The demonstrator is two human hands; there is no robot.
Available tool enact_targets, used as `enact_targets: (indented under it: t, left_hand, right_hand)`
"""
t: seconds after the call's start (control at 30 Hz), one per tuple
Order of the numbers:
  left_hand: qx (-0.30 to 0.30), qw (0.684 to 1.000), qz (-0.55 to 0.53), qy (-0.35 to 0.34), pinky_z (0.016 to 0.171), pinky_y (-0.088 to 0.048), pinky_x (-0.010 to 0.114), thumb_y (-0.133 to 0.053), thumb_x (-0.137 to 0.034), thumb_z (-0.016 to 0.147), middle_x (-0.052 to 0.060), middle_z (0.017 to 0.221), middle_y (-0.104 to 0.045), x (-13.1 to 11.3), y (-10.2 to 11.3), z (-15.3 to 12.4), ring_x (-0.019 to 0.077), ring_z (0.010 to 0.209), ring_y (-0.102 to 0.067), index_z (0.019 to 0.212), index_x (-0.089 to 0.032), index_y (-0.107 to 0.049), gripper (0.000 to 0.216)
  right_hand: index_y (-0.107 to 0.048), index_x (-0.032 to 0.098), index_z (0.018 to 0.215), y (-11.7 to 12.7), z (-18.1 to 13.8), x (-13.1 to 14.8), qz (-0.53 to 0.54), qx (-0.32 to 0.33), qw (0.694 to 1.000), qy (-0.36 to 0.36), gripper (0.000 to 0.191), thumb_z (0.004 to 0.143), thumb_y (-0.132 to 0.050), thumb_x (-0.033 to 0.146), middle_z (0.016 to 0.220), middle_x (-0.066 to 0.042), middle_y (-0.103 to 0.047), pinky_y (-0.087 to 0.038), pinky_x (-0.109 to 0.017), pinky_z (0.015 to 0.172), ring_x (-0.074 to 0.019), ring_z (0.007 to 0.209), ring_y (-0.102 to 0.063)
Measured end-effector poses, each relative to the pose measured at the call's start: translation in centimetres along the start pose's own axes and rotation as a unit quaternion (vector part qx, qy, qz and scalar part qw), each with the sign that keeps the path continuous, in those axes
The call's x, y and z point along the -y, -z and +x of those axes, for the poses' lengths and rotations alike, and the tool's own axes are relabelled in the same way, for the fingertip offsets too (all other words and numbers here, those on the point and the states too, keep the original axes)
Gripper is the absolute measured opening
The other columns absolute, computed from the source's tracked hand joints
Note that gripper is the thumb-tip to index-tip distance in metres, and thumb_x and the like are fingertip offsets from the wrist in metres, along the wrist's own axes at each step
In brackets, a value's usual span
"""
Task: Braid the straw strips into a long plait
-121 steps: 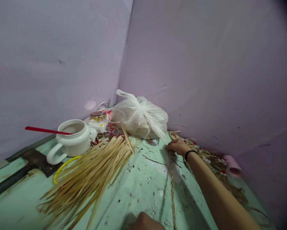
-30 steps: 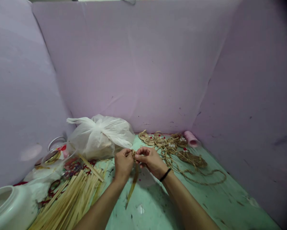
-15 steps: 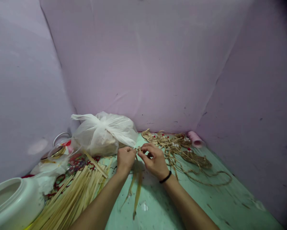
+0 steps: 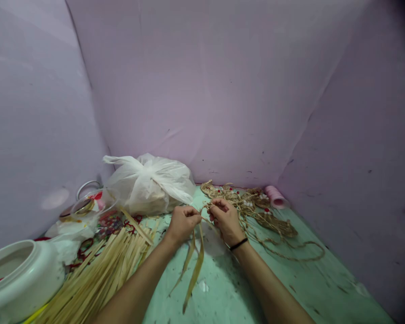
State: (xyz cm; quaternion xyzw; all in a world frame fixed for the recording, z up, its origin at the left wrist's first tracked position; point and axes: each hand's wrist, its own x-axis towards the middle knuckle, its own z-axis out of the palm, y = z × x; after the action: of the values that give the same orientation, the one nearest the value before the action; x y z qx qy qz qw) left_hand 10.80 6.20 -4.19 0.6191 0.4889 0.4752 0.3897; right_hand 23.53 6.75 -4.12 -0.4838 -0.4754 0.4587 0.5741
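Observation:
Between my hands is a small piece of plaited straw (image 4: 205,205), with two long dry leaf strips (image 4: 197,265) hanging below it over the green table (image 4: 229,288). My left hand (image 4: 184,222) pinches the strips just under the plaited part, thumb against the fingers. Curled around the other end of the piece, my right hand (image 4: 225,219) has its thumb and fingertips closed on it; a black band is on that wrist. What lies directly beneath the fingertips is hidden.
On the left lie a bundle of pale straw strips (image 4: 104,270), a white jar (image 4: 23,274), a clear plastic lid (image 4: 96,201) and beads. A tied white plastic bag (image 4: 151,184) stands behind. Braided straw pieces (image 4: 276,223) and a pink thread spool (image 4: 275,197) lie to the right.
Both hands have shifted slightly right, and my right hand has turned with its fingers curling more upright. The hanging strips have swung and now slant down to the left.

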Motion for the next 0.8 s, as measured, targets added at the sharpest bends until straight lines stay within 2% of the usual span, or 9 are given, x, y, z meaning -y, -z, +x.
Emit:
enact_targets:
  t: [0.1, 0.3, 0.4, 0.5, 0.6, 0.7, 0.8]
  left_hand:
    - [0.009, 1.000, -0.001, -0.014, 0.048, -0.030, 0.019, -0.049, -0.020, 0.055, -0.003, 0.047, -0.047, -0.5, -0.2, -0.4, 0.0072, 0.048, -0.039, 0.049, -0.013, -0.056, 0.012]
    - [0.047, 0.999, 0.000, -0.024, 0.045, -0.030, 0.018, -0.052, -0.021, 0.057, -0.003, 0.047, -0.048, -1.1, -0.8, -1.1, 0.0070, 0.046, -0.039, 0.052, -0.012, -0.056, 0.011]
    - [0.022, 1.000, 0.007, -0.011, 0.046, -0.031, 0.019, -0.052, -0.023, 0.058, -0.002, 0.048, -0.050, -0.6, -1.0, -0.9, 0.0078, 0.047, -0.041, 0.051, -0.013, -0.056, 0.013]
    - [-0.017, 1.000, 0.024, 0.009, 0.046, -0.031, 0.019, -0.049, -0.019, 0.058, -0.003, 0.044, -0.049, 0.1, -1.1, -0.7, 0.0080, 0.045, -0.041, 0.047, -0.013, -0.055, 0.013]
    - [-0.040, 0.998, 0.055, -0.002, 0.046, -0.031, 0.019, -0.045, -0.016, 0.057, -0.003, 0.043, -0.046, 0.7, -1.1, -0.6, 0.0077, 0.045, -0.040, 0.045, -0.013, -0.053, 0.015]
    - [-0.037, 0.996, 0.076, -0.029, 0.045, -0.028, 0.018, -0.045, -0.017, 0.059, -0.004, 0.043, -0.043, 0.9, -1.2, -0.6, 0.0069, 0.045, -0.037, 0.045, -0.014, -0.051, 0.016]
    - [-0.038, 0.997, 0.061, -0.026, 0.043, -0.026, 0.018, -0.046, -0.022, 0.062, -0.005, 0.043, -0.041, 0.9, -1.4, -0.7, 0.0063, 0.043, -0.035, 0.045, -0.014, -0.048, 0.019]
  right_hand:
    - [-0.047, 0.017, 0.069, 0.0, 0.0, -0.1, 0.026, -0.005, 1.000, -0.009, 0.013, 0.056, -0.048, 0.017, 0.048, 0.004, -0.048, -0.021, -0.016, 0.033, -0.0058, 0.038, -0.038]
    - [-0.042, 0.018, 0.062, -0.4, 0.0, -0.9, 0.033, 0.020, 0.999, 0.002, 0.009, 0.054, -0.044, 0.013, 0.047, 0.007, -0.039, -0.024, -0.016, 0.034, -0.0039, 0.037, -0.031]
    - [-0.045, 0.018, 0.068, -0.5, -0.1, -1.0, 0.032, 0.023, 0.999, -0.004, 0.011, 0.057, -0.047, 0.016, 0.051, 0.006, -0.041, -0.026, -0.016, 0.033, -0.0050, 0.039, -0.035]
    - [-0.049, 0.017, 0.071, -0.5, -0.4, -0.7, 0.024, 0.084, 0.996, 0.004, 0.012, 0.060, -0.052, 0.021, 0.057, 0.004, -0.046, -0.034, -0.017, 0.037, -0.0066, 0.044, -0.041]
    - [-0.051, 0.016, 0.071, -0.4, -0.6, -0.5, -0.002, 0.135, 0.991, 0.020, 0.015, 0.061, -0.058, 0.025, 0.063, 0.001, -0.051, -0.036, -0.019, 0.041, -0.0081, 0.050, -0.044]
    - [-0.050, 0.016, 0.073, -0.2, -0.5, -0.7, -0.030, 0.132, 0.990, 0.037, 0.021, 0.061, -0.062, 0.028, 0.063, 0.001, -0.051, -0.034, -0.019, 0.040, -0.0079, 0.050, -0.043]
    - [-0.050, 0.016, 0.075, -0.1, -0.4, -0.8, -0.026, 0.128, 0.991, 0.035, 0.021, 0.064, -0.060, 0.031, 0.064, 0.001, -0.051, -0.035, -0.019, 0.039, -0.0072, 0.048, -0.042]
